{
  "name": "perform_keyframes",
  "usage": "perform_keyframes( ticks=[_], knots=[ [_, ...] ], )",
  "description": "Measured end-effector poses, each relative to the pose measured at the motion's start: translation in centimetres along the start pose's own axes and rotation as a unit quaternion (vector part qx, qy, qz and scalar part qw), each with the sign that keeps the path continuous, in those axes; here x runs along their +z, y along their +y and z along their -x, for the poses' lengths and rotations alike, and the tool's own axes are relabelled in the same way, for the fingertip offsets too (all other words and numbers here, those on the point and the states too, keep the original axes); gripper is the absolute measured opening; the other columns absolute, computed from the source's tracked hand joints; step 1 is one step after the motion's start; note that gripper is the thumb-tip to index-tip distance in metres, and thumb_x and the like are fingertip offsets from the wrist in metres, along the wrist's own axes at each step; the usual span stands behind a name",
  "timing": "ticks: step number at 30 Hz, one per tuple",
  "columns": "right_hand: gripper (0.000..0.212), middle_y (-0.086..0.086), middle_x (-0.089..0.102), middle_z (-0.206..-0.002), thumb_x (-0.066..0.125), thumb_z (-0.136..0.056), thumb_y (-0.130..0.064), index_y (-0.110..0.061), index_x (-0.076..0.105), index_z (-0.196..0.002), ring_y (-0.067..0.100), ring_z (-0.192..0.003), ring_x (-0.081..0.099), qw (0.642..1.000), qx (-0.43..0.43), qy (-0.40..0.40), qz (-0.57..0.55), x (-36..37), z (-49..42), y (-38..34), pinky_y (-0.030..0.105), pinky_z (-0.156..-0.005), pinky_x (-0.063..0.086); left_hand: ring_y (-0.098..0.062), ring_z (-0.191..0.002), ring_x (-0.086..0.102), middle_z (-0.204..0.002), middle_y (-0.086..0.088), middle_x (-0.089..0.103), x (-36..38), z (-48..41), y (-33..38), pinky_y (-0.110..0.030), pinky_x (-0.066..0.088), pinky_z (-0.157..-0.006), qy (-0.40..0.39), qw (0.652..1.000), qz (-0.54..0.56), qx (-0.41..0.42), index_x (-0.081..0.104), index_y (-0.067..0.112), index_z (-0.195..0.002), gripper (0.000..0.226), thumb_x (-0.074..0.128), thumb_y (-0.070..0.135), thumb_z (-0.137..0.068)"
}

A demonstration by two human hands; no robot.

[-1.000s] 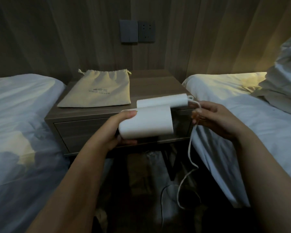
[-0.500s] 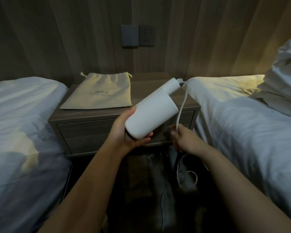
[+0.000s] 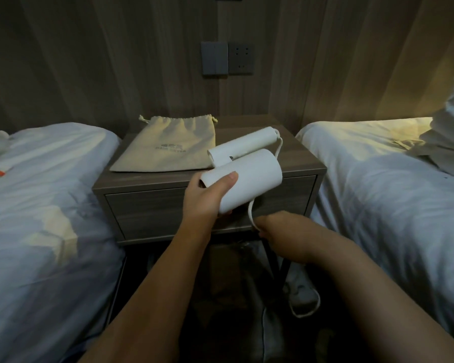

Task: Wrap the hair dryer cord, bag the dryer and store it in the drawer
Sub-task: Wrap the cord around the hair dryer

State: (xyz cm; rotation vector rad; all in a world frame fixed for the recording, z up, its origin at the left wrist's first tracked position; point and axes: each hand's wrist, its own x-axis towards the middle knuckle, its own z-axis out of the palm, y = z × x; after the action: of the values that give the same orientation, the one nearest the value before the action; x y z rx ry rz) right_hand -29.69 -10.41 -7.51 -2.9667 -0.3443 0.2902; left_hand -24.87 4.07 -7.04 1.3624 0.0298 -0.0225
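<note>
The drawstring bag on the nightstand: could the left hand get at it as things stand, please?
Probably not yet: the left hand grips the hair dryer, so it is not free. The bag lies flat on the nightstand just beyond it, uncovered, so the way itself looks free.

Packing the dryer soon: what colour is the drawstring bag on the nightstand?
Beige, with a small dark printed logo; head view shows the bag best.
</note>
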Motion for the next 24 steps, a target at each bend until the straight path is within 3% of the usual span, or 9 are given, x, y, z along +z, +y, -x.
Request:
perform_keyframes(
  ticks=[3, 5, 8, 10, 13, 16, 18, 20, 24],
  knots=[
    [0.011, 0.006, 0.061, -0.103, 0.048, -0.088, -0.01, -0.017, 0.054, -0.093, 0.024, -0.095, 0.058, 1.0, -0.017, 0.011, 0.001, -1.4, 0.8, 0.0, 0.035, -0.076, 0.047, -0.009, -0.088, 0.056, -0.094, 0.01, 0.057, -0.3, -0.4, 0.0, -0.035, 0.052, -0.08, 0.001, 0.994, -0.095, 0.047, 0.055, 0.023, -0.103, 0.033, 0.073, 0.026, -0.076],
    [0.027, 0.004, 0.058, -0.107, 0.051, -0.082, -0.003, -0.015, 0.06, -0.104, 0.022, -0.1, 0.057, 0.999, -0.034, 0.006, -0.029, -2.2, 1.4, 0.5, 0.04, -0.085, 0.049, -0.009, -0.091, 0.056, -0.097, 0.008, 0.058, -0.6, -0.6, 0.0, -0.034, 0.05, -0.083, -0.024, 0.989, -0.139, 0.046, 0.056, 0.024, -0.104, 0.036, 0.075, 0.028, -0.074],
    [0.038, -0.001, 0.056, -0.107, 0.054, -0.081, -0.001, -0.023, 0.067, -0.109, 0.02, -0.104, 0.055, 0.993, -0.059, 0.076, -0.072, -2.9, 1.8, 1.2, 0.037, -0.092, 0.047, -0.013, -0.094, 0.058, -0.104, 0.003, 0.06, -1.2, -0.8, 0.0, -0.033, 0.05, -0.08, -0.082, 0.974, -0.208, 0.046, 0.057, 0.024, -0.108, 0.042, 0.077, 0.029, -0.071],
    [0.027, -0.005, 0.054, -0.098, 0.058, -0.084, -0.004, -0.02, 0.072, -0.1, 0.019, -0.102, 0.056, 0.98, -0.065, 0.154, -0.105, -3.4, 1.8, 1.3, 0.031, -0.09, 0.045, -0.013, -0.092, 0.058, -0.1, 0.003, 0.061, -1.3, -0.6, 0.0, -0.031, 0.051, -0.077, -0.128, 0.962, -0.234, 0.06, 0.058, 0.025, -0.105, 0.039, 0.078, 0.025, -0.071],
    [0.008, -0.003, 0.055, -0.085, 0.072, -0.075, -0.016, -0.017, 0.07, -0.084, 0.02, -0.088, 0.058, 0.956, -0.016, 0.265, -0.124, -3.7, 1.7, 1.0, 0.034, -0.081, 0.046, -0.012, -0.088, 0.059, -0.097, 0.004, 0.061, -1.2, -0.2, -0.2, -0.031, 0.051, -0.077, -0.18, 0.953, -0.234, 0.062, 0.058, 0.025, -0.099, 0.034, 0.078, 0.019, -0.072],
    [0.036, -0.005, 0.052, -0.062, 0.08, -0.062, -0.038, -0.02, 0.05, -0.061, 0.021, -0.07, 0.054, 0.935, 0.083, 0.328, -0.112, -3.4, 1.6, 1.6, 0.033, -0.06, 0.04, -0.012, -0.089, 0.059, -0.097, 0.004, 0.06, -1.3, -0.5, -0.4, -0.031, 0.051, -0.076, -0.177, 0.947, -0.259, 0.062, 0.058, 0.029, -0.097, 0.039, 0.081, 0.028, -0.065],
    [0.044, -0.007, 0.051, -0.055, 0.082, -0.056, -0.043, -0.02, 0.045, -0.055, 0.018, -0.062, 0.052, 0.926, 0.11, 0.334, -0.138, -3.2, 1.6, 1.8, 0.029, -0.051, 0.035, -0.01, -0.089, 0.058, -0.098, 0.006, 0.059, -1.4, -0.6, -0.4, -0.03, 0.051, -0.076, -0.18, 0.942, -0.276, 0.064, 0.056, 0.034, -0.092, 0.04, 0.082, 0.032, -0.062],
    [0.037, -0.01, 0.053, -0.056, 0.084, -0.057, -0.037, -0.019, 0.052, -0.055, 0.012, -0.06, 0.051, 0.923, 0.1, 0.323, -0.184, -3.0, 1.4, 1.9, 0.025, -0.05, 0.035, -0.006, -0.089, 0.055, -0.097, 0.01, 0.057, -1.5, -0.6, -0.2, -0.028, 0.05, -0.077, -0.192, 0.933, -0.295, 0.073, 0.053, 0.036, -0.092, 0.04, 0.082, 0.029, -0.066],
    [0.007, -0.015, 0.056, -0.074, 0.072, -0.075, -0.013, -0.02, 0.071, -0.075, 0.009, -0.077, 0.055, 0.934, 0.009, 0.273, -0.232, -3.4, 1.3, 2.0, 0.009, -0.067, 0.038, -0.001, -0.09, 0.05, -0.097, 0.018, 0.053, -1.1, -0.4, -0.1, -0.022, 0.045, -0.07, -0.218, 0.91, -0.339, 0.095, 0.05, 0.035, -0.099, 0.044, 0.08, 0.032, -0.067]
  ],
)
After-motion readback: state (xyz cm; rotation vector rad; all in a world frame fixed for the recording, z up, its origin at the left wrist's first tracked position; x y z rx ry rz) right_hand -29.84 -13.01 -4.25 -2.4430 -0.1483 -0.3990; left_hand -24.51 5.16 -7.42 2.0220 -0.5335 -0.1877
